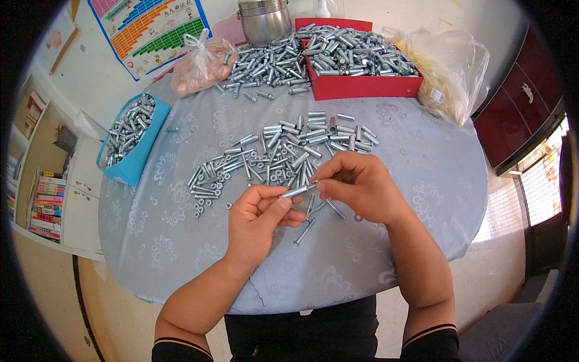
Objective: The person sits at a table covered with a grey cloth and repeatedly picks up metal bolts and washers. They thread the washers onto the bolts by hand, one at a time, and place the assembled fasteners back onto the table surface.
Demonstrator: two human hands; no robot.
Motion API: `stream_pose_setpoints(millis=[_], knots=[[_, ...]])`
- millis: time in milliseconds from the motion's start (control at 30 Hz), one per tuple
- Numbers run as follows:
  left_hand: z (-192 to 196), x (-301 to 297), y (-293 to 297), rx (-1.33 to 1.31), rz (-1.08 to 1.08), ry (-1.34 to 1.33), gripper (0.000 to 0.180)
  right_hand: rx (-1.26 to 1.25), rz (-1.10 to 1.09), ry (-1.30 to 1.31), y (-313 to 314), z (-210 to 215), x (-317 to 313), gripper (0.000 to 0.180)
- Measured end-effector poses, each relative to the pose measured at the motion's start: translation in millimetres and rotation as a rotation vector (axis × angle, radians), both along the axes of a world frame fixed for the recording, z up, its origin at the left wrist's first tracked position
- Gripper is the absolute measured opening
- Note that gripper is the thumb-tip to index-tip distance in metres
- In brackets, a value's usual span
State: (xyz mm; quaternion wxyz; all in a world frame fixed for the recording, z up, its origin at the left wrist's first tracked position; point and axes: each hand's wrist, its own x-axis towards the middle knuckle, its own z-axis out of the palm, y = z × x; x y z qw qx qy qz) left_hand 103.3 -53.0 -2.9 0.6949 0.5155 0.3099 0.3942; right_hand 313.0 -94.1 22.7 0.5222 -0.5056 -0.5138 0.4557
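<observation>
Both forearms bare. Left hand (256,220) and right hand (362,187) ungloved, no rings or watch seen. Short black sleeves below the table (181,241) edge, thin pale stripe at cuffs. Black top.

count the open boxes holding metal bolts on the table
2: a blue box at the table's left edge, and a red box at the far side. Neither hand touches them.

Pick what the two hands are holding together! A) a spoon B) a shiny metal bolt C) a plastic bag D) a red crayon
B: the left hand and the right hand both pinch one shiny metal bolt above the table.
</observation>
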Motion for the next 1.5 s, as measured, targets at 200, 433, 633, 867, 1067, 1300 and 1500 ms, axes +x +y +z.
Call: stream_pose_setpoints(millis=[200,433,633,867,1067,1300,1500], knots=[[0,-1,1,-0.027,0.007,0.001,0.016,0.023,0.046,0.035,2,-4,0,0.008],[-1,-1,2,-0.034,0.002,-0.063,0.017,0.010,0.052,0.060,4,-5,-2,0.008],[1,-2,1,-0.021,-0.017,-0.051,0.017,0.010,0.082,0.109,3,-5,-3,0.014],[10,-8,8,-0.026,0.033,-0.030,0.017,0.020,0.047,0.176,5,-3,-8,0.020],[19,-29,33,-0.029,0.220,-0.108,0.018,0.045,-0.207,-0.190,11,-9,6,0.014],[19,-38,41,-0.016,0.279,-0.136,0.018,0.228,-0.026,-0.761,19,4,-16,0.014],[13,-36,42,-0.014,0.262,-0.127,0.017,0.285,-0.076,-1.067,40,-9,-54,0.012]])
